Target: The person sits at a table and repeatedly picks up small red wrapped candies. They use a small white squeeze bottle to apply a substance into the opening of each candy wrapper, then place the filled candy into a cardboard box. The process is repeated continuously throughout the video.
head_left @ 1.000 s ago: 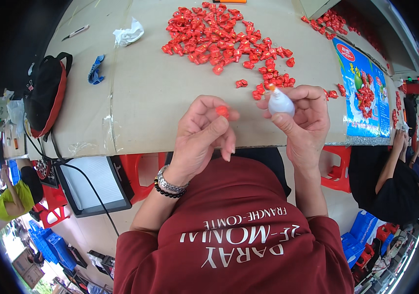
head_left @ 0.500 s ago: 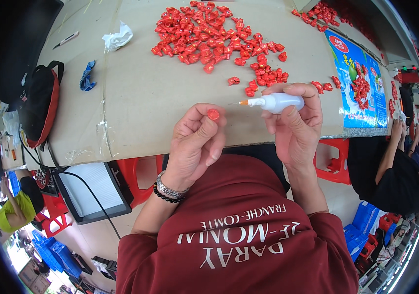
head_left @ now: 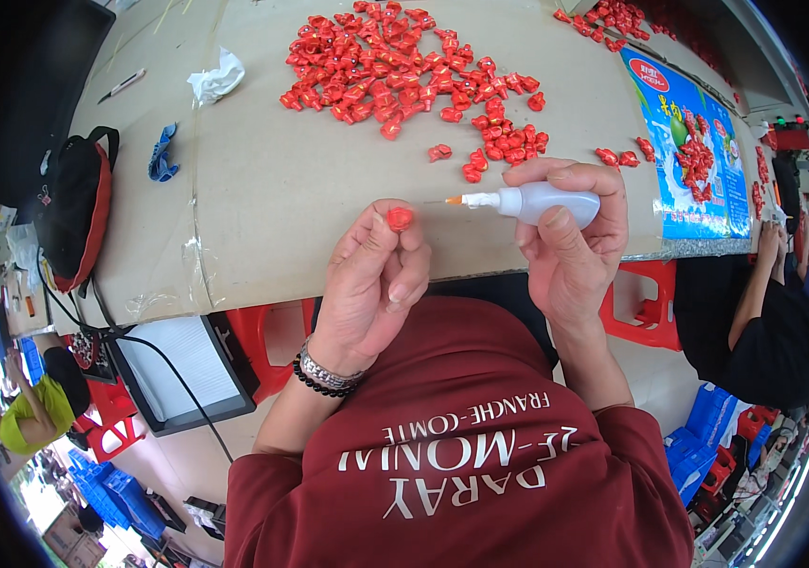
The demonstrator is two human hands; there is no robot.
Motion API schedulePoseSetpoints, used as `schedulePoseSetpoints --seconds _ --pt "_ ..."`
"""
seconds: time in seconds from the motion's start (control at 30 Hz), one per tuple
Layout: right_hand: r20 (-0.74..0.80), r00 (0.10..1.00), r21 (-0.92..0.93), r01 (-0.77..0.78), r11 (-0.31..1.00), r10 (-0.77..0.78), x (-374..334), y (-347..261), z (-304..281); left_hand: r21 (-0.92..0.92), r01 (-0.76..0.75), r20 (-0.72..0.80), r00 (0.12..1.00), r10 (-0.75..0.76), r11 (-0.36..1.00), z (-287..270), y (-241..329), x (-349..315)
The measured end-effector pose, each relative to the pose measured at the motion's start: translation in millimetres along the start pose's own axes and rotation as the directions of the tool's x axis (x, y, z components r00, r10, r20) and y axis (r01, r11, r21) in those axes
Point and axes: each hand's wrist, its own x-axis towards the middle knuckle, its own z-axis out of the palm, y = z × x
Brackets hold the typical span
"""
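Between thumb and fingers, my left hand (head_left: pixel 373 275) pinches a small red piece (head_left: pixel 400 220), its round face turned up. My right hand (head_left: pixel 575 222) is wrapped round a white squeeze bottle (head_left: pixel 548 203) with a thin needle and an orange tip collar (head_left: pixel 455 200). The bottle lies sideways, its needle pointing left toward the red piece, with a small gap between them. Beyond both hands, a big heap of similar red pieces (head_left: pixel 367 71) spreads over the table; a few loose ones (head_left: pixel 472 167) lie near the bottle.
On the brown table (head_left: pixel 263 208) are a crumpled tissue (head_left: pixel 217 78), a pen-like tool (head_left: pixel 122 86), a blue band (head_left: pixel 163 153) and a black-and-red bag (head_left: pixel 81 204). A blue printed sheet (head_left: pixel 684 142) with red pieces lies right. A person in black (head_left: pixel 755 322) works at the right.
My right hand has tilted the bottle flatter, and its needle has shifted slightly left. My left hand has turned the red piece a little and moved slightly left.
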Motion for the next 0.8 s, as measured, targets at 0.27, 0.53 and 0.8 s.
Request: schedulePoseSetpoints --seconds 0.27,0.53,0.8 --pt "0.091 0.986 -0.276 0.16 0.948 -0.139 -9 2 0 0.055 -0.01 -0.012 1.0 0.01 0.998 -2 -7 1" --pt "0.158 0.953 -0.374 0.299 0.878 -0.257 -9 5 7 0.06 0.017 0.018 1.0 -0.018 0.998 -2 -7 1" --pt "0.262 0.907 -0.457 0.417 0.785 -0.329 -6 4 8 0.066 0.038 0.014 0.999 -0.038 0.997 -2 -6 0"
